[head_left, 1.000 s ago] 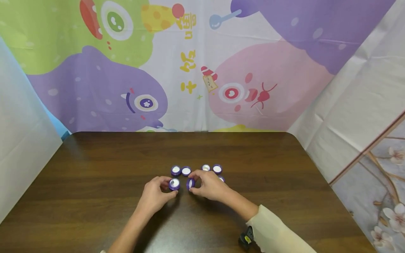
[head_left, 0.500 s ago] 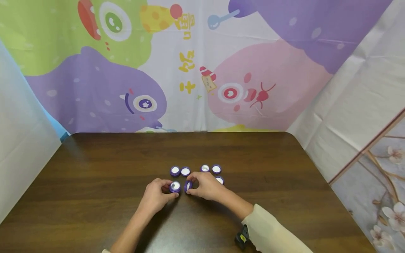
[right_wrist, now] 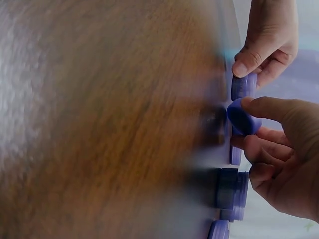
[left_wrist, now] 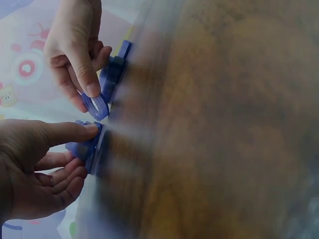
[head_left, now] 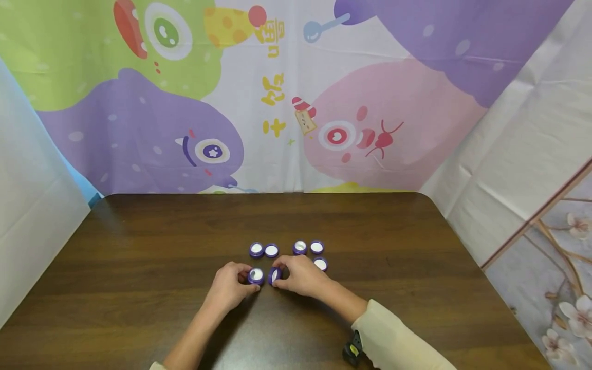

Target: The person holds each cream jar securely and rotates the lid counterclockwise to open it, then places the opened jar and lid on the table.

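My left hand (head_left: 229, 288) grips a small purple jar (head_left: 256, 276) between thumb and fingers. The jar stands upright, its round top open, with a bright interior and a dark spot inside. Just to its right, my right hand (head_left: 302, 275) pinches a purple lid (head_left: 274, 276) by its rim. That lid is tipped on edge, its white inner face turned toward the jar. In the right wrist view the lid (right_wrist: 243, 118) overlaps the jar (right_wrist: 243, 85) closely. From the left wrist, the lid's ring shape (left_wrist: 95, 106) shows beneath the right fingertips.
Behind the hands, a second purple jar (head_left: 256, 250) sits beside a lid lying white side up (head_left: 271, 251). Further right are another jar (head_left: 299, 247) and two white-faced lids, one behind (head_left: 316, 247) and one nearer (head_left: 320, 264). All rest on a brown wooden table (head_left: 139, 288).
Both hands have moved slightly toward the person, bringing the jar and the lid along. More of the jar and lid behind the right hand now shows. Both grips stay the same.
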A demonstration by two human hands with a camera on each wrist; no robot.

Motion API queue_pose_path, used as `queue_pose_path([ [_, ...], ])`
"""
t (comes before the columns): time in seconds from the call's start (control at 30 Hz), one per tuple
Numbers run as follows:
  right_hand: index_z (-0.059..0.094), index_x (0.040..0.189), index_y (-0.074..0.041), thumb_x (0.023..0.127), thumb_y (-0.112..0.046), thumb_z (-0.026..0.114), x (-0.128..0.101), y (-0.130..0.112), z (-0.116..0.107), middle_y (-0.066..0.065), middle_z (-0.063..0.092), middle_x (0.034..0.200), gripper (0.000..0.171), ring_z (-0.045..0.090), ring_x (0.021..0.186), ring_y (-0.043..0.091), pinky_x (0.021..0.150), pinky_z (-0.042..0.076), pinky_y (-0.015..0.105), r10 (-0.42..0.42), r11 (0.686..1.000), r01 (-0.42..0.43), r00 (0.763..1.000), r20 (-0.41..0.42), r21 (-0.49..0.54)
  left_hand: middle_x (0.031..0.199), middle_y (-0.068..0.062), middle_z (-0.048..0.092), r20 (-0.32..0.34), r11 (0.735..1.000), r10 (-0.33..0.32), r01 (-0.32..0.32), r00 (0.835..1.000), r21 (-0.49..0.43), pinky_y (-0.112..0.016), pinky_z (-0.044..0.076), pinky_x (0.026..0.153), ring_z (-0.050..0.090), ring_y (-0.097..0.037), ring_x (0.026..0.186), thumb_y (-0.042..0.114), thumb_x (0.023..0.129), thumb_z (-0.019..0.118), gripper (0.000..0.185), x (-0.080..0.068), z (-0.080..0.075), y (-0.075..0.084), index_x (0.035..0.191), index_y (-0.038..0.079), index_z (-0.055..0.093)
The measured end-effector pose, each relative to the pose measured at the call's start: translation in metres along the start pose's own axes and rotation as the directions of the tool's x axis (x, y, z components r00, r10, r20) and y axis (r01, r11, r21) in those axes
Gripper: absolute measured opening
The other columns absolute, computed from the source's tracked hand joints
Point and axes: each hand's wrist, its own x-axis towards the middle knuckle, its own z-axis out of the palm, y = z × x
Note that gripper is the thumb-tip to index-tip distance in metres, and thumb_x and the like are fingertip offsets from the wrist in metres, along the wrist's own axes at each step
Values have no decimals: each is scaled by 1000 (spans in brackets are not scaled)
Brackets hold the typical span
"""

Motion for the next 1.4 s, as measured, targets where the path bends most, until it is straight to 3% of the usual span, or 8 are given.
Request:
queue_pose_path([
  [0.27,65,108,-12,79,-31,74,-1,-1,-1,0,70,94,37,54,67,5,63,46,18,22,995,-21,1000,10,-98,89,-11,60,16,1000,-5,5,1000,7,-30,48,67,58,-19,79,9,66,81,34,-1,1,0,95,-2,68],
  [0.47,65,106,-13,77,-32,75,0,-2,-2,-2,68,93,36,57,73,7,63,46,19,36,990,-36,999,0,-136,88,-10,60,16,999,-16,16,1000,38,-32,46,69,55,-19,80,9,67,80,31,0,0,3,94,0,68],
  [0.6,66,104,-15,76,-34,76,0,-3,-2,-6,60,85,35,52,72,6,58,41,18,50,983,-51,999,-10,-175,87,-10,60,18,998,-19,18,1000,52,-33,47,70,55,-19,80,10,67,81,31,1,0,4,94,0,68],
  [1.4,67,111,-15,78,-30,75,0,-4,-2,-8,51,71,37,43,60,3,48,36,17,78,986,-73,997,23,-151,89,-10,65,22,999,-29,28,999,31,-38,50,75,60,-21,83,15,66,83,36,0,-4,6,95,-1,69],
])
